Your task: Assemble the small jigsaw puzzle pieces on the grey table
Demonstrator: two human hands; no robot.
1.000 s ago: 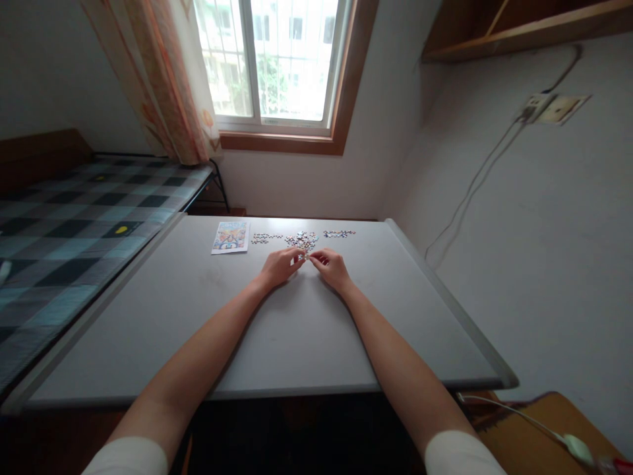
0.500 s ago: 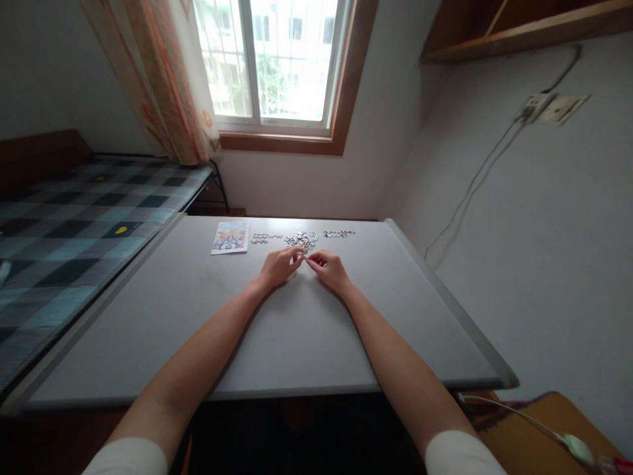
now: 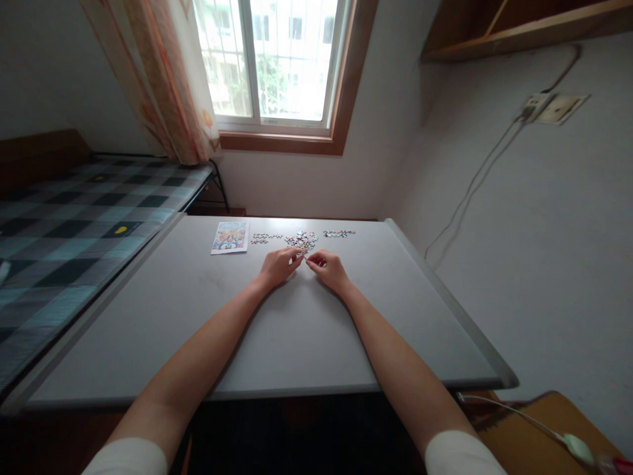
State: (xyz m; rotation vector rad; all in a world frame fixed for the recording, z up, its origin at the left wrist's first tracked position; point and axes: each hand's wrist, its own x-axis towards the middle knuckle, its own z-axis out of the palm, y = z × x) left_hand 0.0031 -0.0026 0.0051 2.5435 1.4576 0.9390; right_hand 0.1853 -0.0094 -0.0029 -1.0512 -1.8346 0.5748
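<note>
My left hand (image 3: pixel 280 265) and my right hand (image 3: pixel 328 268) meet fingertip to fingertip over the table, just in front of a loose heap of jigsaw puzzle pieces (image 3: pixel 301 240). Each hand is closed in a pinch on a tiny jigsaw puzzle piece; the fingers mostly cover what they grip. Left of the heap lie short rows of joined pieces (image 3: pixel 267 236), and to its right another joined strip (image 3: pixel 339 233). A printed picture sheet (image 3: pixel 230 237) rests flat at the far left of the table.
The light grey table (image 3: pixel 306 336) has raised edging along its sides. A bed with a checked cover (image 3: pixel 123 198) stands to the left, and a window (image 3: pixel 291 59) is behind. On the right, a cable (image 3: pixel 469 185) runs down the wall from a socket (image 3: pixel 539 105).
Both hands stay almost in place, with only a slight shift at the fingertips. The puzzle rows and the sheet have not moved.
</note>
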